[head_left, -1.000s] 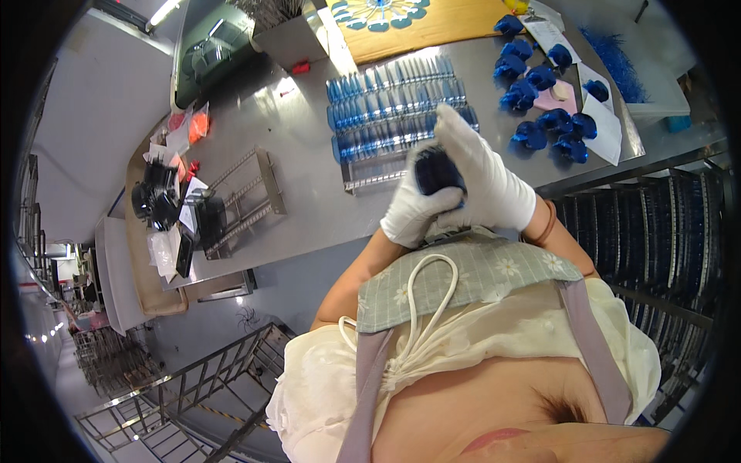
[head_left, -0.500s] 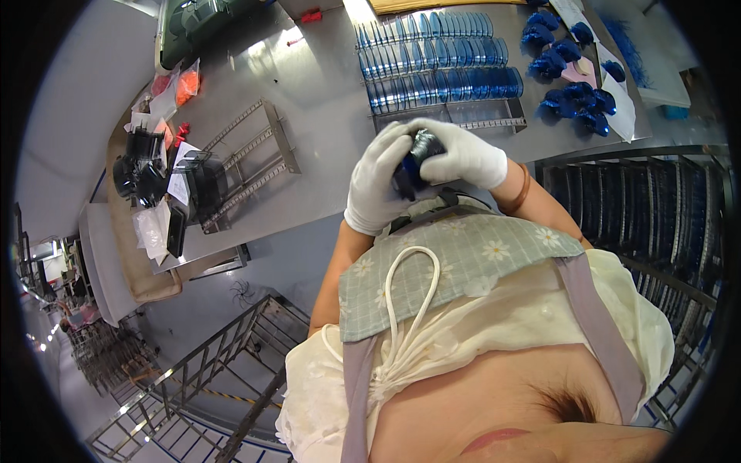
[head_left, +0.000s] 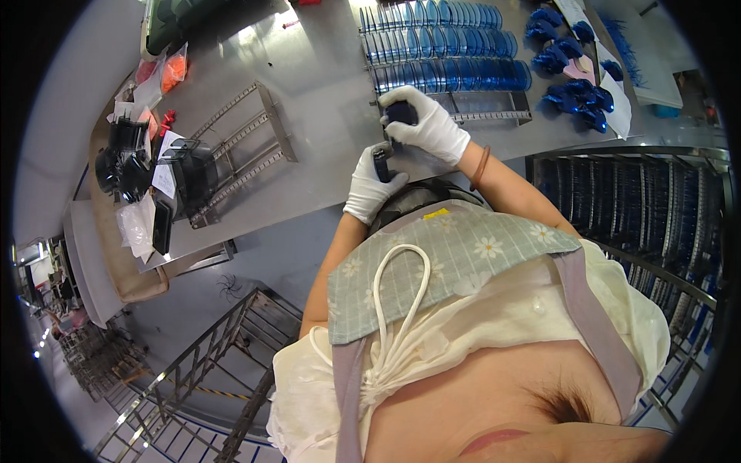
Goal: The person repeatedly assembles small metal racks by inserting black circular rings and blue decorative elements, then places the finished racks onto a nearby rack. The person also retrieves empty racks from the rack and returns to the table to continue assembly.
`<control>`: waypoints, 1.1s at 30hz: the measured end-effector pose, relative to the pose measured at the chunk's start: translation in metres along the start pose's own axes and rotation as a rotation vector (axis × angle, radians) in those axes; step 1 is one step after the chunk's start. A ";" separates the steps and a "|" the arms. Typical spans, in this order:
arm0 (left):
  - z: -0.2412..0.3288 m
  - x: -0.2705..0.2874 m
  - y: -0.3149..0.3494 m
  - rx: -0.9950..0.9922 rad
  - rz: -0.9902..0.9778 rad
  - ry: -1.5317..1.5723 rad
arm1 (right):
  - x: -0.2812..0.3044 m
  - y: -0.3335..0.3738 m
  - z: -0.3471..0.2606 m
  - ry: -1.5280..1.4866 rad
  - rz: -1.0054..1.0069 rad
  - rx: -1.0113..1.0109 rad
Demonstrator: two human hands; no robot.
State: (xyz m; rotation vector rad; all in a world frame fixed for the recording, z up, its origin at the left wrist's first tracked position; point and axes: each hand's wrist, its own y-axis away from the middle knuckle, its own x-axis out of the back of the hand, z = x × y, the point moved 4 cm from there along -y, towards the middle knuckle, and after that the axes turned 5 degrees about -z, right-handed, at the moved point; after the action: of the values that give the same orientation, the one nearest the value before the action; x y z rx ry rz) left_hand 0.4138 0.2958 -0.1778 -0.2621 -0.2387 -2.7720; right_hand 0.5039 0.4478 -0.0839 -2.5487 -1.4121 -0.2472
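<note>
White gloves cover both of my hands, which are held apart in front of my waist at the table's near edge. My right hand (head_left: 434, 130) grips a dark blue lens (head_left: 400, 116), its fingers bent round the edges; whether several are stacked there I cannot tell. Lower and to the left, my left hand (head_left: 367, 187) is closed on a small dark piece (head_left: 380, 165) with a glossy surface, probably also lenses seen edge-on. Just beyond my right hand stands a metal rack with rows of upright blue lenses (head_left: 455, 76), pale at the far row and deeper blue nearer.
Loose dark blue lenses (head_left: 575, 99) lie on papers at the right. An unfilled metal rack (head_left: 266, 116) stands left of centre, beside black lenses (head_left: 133, 174) and bags with orange bits (head_left: 174, 71). Shelving with dark pieces (head_left: 617, 201) is at my right; a metal cart frame (head_left: 193, 339) stands lower left.
My hands, together around dark lenses before, have separated. The right has moved up and left toward the rack with a lens; the left has stayed lower, holding a dark piece.
</note>
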 end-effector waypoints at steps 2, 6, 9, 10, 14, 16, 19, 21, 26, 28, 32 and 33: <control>0.003 -0.001 -0.005 0.050 -0.055 -0.017 | -0.007 0.000 -0.007 0.159 -0.022 0.010; 0.007 0.000 -0.013 0.123 -0.120 0.152 | -0.006 -0.004 -0.027 0.398 -0.020 0.030; 0.008 -0.001 -0.016 0.060 -0.177 0.228 | -0.002 -0.019 -0.030 0.282 -0.019 -0.038; 0.008 -0.001 -0.015 0.042 -0.196 0.214 | -0.001 -0.024 -0.031 0.206 -0.041 -0.029; 0.001 -0.002 -0.015 0.095 -0.189 0.133 | -0.011 -0.038 -0.022 0.518 -0.189 -0.029; 0.002 -0.003 -0.015 0.068 -0.180 0.082 | -0.010 -0.033 -0.017 0.573 -0.214 -0.023; 0.003 -0.005 -0.015 0.036 -0.117 -0.013 | 0.004 -0.017 -0.016 0.479 -0.138 0.025; 0.006 -0.008 -0.015 0.020 -0.100 -0.044 | 0.016 -0.008 -0.018 0.426 -0.131 0.063; 0.013 -0.016 -0.014 0.062 -0.122 -0.018 | 0.036 -0.001 -0.017 0.431 -0.174 -0.025; 0.016 -0.018 -0.013 0.082 -0.138 0.001 | 0.038 -0.002 -0.016 0.391 -0.209 0.005; 0.017 -0.020 -0.012 0.087 -0.137 0.101 | 0.058 0.007 -0.007 0.404 -0.148 -0.077; 0.015 -0.020 -0.013 0.095 -0.128 0.095 | 0.066 0.012 -0.006 0.324 -0.144 -0.063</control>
State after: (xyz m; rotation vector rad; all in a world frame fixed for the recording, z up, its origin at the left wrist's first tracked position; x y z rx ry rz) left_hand 0.4302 0.3168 -0.1692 -0.0935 -0.3747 -2.8798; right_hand 0.5485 0.4933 -0.0635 -2.3201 -1.4771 -0.7035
